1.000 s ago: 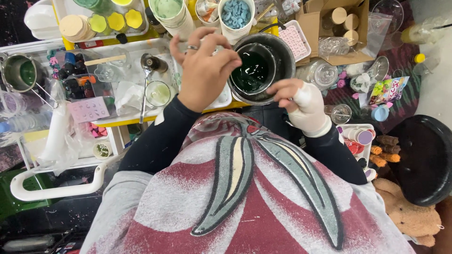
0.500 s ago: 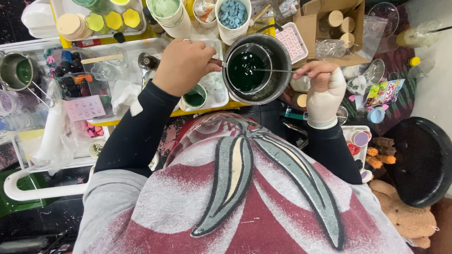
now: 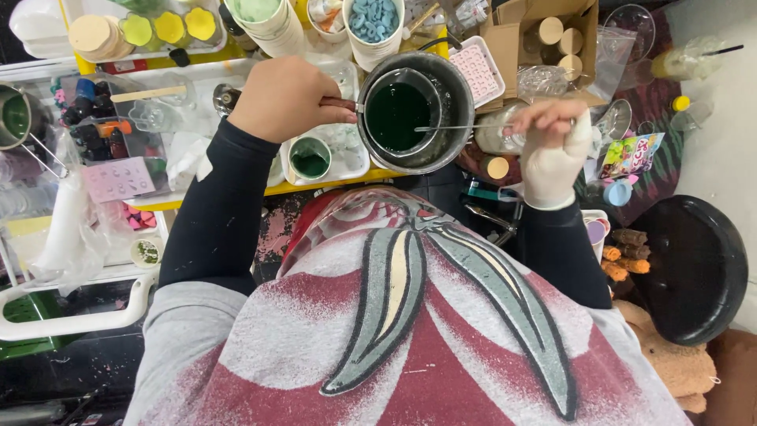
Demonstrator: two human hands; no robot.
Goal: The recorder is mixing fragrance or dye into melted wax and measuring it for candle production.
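My left hand (image 3: pixel 285 99) grips the brown handle (image 3: pixel 339 103) of a small metal pitcher (image 3: pixel 398 114) full of dark green liquid, which sits inside a larger round metal pot (image 3: pixel 457 118). My right hand (image 3: pixel 552 146), in a white glove, pinches a thin metal rod (image 3: pixel 461 128) whose tip reaches into the green liquid. A small white cup (image 3: pixel 310 158) holding green liquid stands on a white tray (image 3: pixel 351 162) just below my left hand.
Yellow and tan moulds (image 3: pixel 169 28), a cup of blue pieces (image 3: pixel 374 20) and a pink mould tray (image 3: pixel 482 71) line the back. A cardboard box of round lids (image 3: pixel 552 39) is at right. A black bowl (image 3: pixel 694 268) sits lower right, small bottles (image 3: pixel 102 130) at left.
My left hand slid left off the pot's top and took the pitcher's handle. My gloved right hand rose to the pot's right side and now holds the rod in the liquid.
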